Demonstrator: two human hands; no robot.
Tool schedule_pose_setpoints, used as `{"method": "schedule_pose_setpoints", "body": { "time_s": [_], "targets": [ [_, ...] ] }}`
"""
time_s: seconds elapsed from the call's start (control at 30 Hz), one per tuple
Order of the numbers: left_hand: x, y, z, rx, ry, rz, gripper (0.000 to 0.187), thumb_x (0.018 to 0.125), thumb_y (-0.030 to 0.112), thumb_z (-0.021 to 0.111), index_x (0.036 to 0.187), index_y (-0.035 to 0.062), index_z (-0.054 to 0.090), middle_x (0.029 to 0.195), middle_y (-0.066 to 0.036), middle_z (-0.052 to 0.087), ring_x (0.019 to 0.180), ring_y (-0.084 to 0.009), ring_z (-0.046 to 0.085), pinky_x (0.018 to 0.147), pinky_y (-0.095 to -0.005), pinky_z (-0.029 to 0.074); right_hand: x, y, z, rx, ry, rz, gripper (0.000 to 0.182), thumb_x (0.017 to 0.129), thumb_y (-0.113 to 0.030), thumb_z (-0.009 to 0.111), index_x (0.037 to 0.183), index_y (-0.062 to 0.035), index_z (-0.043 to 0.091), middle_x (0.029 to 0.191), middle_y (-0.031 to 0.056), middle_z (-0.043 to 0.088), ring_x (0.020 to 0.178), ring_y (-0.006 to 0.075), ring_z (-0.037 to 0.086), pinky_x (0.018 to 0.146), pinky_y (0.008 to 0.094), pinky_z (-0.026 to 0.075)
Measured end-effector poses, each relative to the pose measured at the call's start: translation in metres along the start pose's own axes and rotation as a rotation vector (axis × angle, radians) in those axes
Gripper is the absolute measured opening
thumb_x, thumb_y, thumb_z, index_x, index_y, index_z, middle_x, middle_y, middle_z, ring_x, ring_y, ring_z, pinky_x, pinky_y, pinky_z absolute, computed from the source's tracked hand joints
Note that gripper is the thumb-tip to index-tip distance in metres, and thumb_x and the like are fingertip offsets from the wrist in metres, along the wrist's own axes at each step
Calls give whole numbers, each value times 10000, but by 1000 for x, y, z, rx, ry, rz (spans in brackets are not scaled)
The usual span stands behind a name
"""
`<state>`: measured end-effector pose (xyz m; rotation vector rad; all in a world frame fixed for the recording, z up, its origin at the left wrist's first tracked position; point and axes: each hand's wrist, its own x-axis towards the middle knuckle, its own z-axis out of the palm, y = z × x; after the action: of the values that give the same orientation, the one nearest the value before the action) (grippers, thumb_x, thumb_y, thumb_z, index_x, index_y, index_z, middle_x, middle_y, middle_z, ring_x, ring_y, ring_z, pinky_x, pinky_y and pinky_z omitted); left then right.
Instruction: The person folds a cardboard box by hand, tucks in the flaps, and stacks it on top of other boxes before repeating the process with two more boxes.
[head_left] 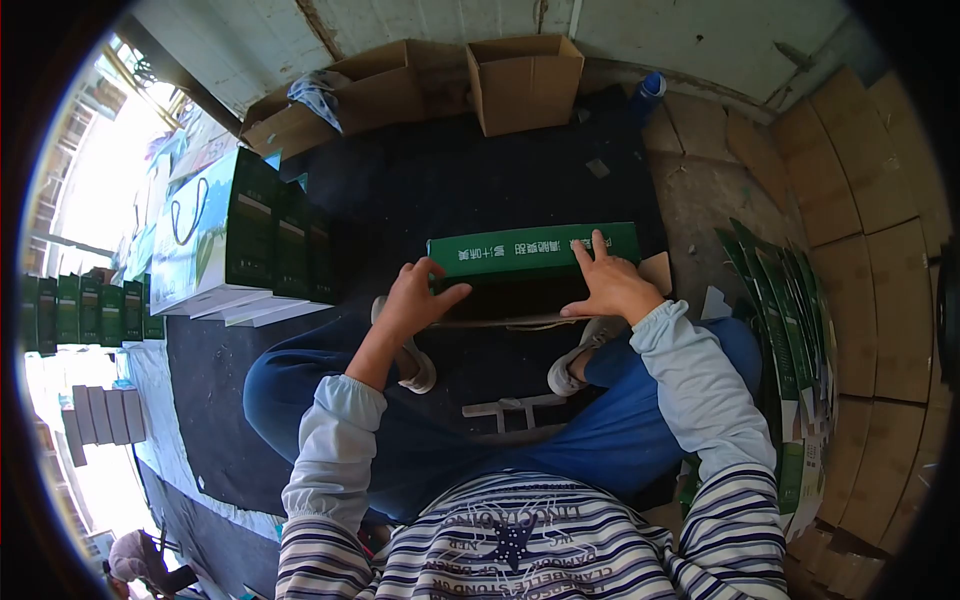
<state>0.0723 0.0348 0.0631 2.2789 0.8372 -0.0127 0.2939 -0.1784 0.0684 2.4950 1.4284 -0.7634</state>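
A green carton (535, 252) with white lettering lies in front of my feet, its dark opening facing me. My left hand (415, 298) is at the carton's left end, thumb and fingers apart, the fingertips by its edge. Spread over the right part of the carton is my right hand (610, 283), with fingers on the green face and the thumb near the lower edge. A brown flap (655, 273) sticks out at the right end. The inside of the carton is too dark to make out.
Green and white gift boxes (245, 235) stand at the left. Flat green cartons (775, 310) lean at the right beside stacked brown boxes (870, 270). An open cardboard box (525, 85) and a blue bottle (648, 95) are at the back.
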Motion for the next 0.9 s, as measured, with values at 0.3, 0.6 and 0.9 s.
{"method": "schedule_pose_setpoints", "body": {
  "time_s": [0.3, 0.6, 0.9],
  "targets": [
    [23, -20, 32, 233, -15, 187, 485, 680, 199, 784, 1012, -7, 497, 1019, -212, 505, 904, -391, 585, 736, -404, 511, -6, 0, 0, 24, 10, -12, 1138, 638, -624, 727, 1445, -18, 201, 1448, 362, 140, 1112, 480, 523, 943, 424, 461],
    [40, -27, 36, 353, 18, 88, 664, 623, 312, 827, 1011, -45, 423, 1010, -220, 491, 892, -383, 593, 751, -403, 521, 4, 3, -4, 44, -1, -10, 1137, 628, -628, 732, 1441, -18, 223, 1445, 365, 152, 1160, 474, 491, 964, 424, 446],
    [46, -30, 37, 386, 36, 101, 634, 619, 282, 837, 1012, -29, 448, 1035, -207, 497, 870, -371, 630, 704, -405, 544, -10, 29, -34, -49, 510, 8, 488, 726, -416, 736, 963, -16, 587, 1075, 176, 586, 927, 340, 620, 759, 407, 511]
  ]
}}
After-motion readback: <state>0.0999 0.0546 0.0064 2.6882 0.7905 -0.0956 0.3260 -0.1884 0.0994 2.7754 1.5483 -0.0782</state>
